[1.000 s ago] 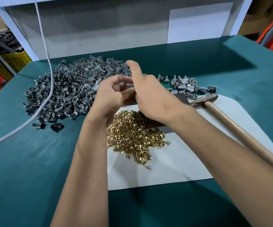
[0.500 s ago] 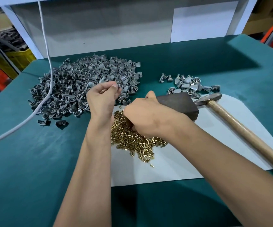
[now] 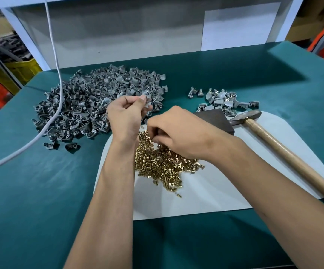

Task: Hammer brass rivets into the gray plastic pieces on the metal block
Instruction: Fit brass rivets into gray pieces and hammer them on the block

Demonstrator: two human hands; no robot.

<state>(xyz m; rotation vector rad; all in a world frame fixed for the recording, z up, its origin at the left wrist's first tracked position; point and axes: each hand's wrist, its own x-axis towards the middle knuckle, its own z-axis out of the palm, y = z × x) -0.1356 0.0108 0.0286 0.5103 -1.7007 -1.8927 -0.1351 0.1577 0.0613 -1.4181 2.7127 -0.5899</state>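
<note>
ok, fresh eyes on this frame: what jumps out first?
The big heap of gray plastic pieces at far left, and the shiny pile of brass rivets on the white sheet at centre. Both hands meet there: right hand digs into the rivets, left hand pinches a gray piece. A hammer lies idle at right.

My left hand [image 3: 125,115] is raised with fingers curled, pinching a gray plastic piece [image 3: 149,105] beside the big gray heap [image 3: 91,101]. My right hand [image 3: 178,133] digs curled fingers into the brass rivet pile [image 3: 163,166] on a white sheet [image 3: 225,187]. A dark metal block [image 3: 215,121] and wooden-handled hammer [image 3: 270,136] lie to the right.
</note>
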